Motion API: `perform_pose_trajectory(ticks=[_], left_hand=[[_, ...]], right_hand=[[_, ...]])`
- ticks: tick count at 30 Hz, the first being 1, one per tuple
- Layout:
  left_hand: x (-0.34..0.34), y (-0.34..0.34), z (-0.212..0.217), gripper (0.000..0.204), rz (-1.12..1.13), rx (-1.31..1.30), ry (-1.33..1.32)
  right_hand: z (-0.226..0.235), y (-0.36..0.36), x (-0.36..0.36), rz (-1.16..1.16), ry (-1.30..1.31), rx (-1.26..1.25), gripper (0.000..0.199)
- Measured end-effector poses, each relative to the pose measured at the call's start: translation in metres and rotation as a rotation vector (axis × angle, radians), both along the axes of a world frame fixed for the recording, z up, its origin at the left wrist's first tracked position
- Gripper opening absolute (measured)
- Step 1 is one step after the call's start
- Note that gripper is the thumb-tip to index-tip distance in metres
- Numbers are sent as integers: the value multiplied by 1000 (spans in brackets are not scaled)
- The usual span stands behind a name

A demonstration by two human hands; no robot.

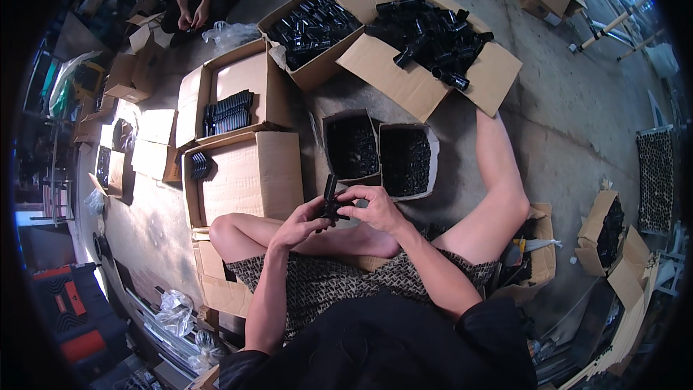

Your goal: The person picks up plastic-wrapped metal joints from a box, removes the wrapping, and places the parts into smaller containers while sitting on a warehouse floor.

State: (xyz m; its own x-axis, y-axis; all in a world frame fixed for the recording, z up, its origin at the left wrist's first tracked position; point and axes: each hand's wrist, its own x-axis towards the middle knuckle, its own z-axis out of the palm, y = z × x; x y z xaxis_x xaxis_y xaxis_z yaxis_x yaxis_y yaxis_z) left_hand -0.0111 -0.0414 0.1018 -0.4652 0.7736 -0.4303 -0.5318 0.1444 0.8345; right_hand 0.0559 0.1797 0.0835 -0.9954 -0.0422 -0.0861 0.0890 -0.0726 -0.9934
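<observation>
In front of my lap, my left hand (pixel 302 225) is closed round a black part (pixel 330 191) with a straight upright arm and shorter pieces at its base. Against the same part, my right hand (pixel 374 209) pinches with thumb and fingers; whether a smaller piece sits between them is hidden. Just beyond my hands stand two small open boxes, a left one (pixel 325 134) and a right one (pixel 434 152), both filled with small black pieces. To the left, a carton (pixel 238 173) holds a few black parts, and a farther carton (pixel 269 94) holds a neat row of them.
At the back, one carton (pixel 317 74) is full of glossy black parts, and another (pixel 390 76) is heaped with black tubes. Another person's hands (pixel 193 18) work at the upper left. A black and red toolbox (pixel 76 310) lies at the left; a carton (pixel 541 245) stands beside my right thigh.
</observation>
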Motion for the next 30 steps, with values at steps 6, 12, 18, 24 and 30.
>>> perform_pose_trajectory(ticks=[6, 12, 18, 24, 30], left_hand=[[0, 2, 0, 48, 4, -12, 2], [14, 15, -28, 40, 357, 6, -152], [23, 19, -95, 37, 418, -120, -272], [23, 16, -116, 48, 248, -246, 270], [-1, 39, -31, 31, -270, -477, 604]], right_hand=[[4, -2, -1, 27, 45, 67, 27], [-14, -5, -1, 55, 143, 279, 34], [-59, 9, -6, 199, -95, 143, 35], [-62, 17, -7, 292, -139, 154, 28], [-47, 31, -9, 305, -49, 337, 28]])
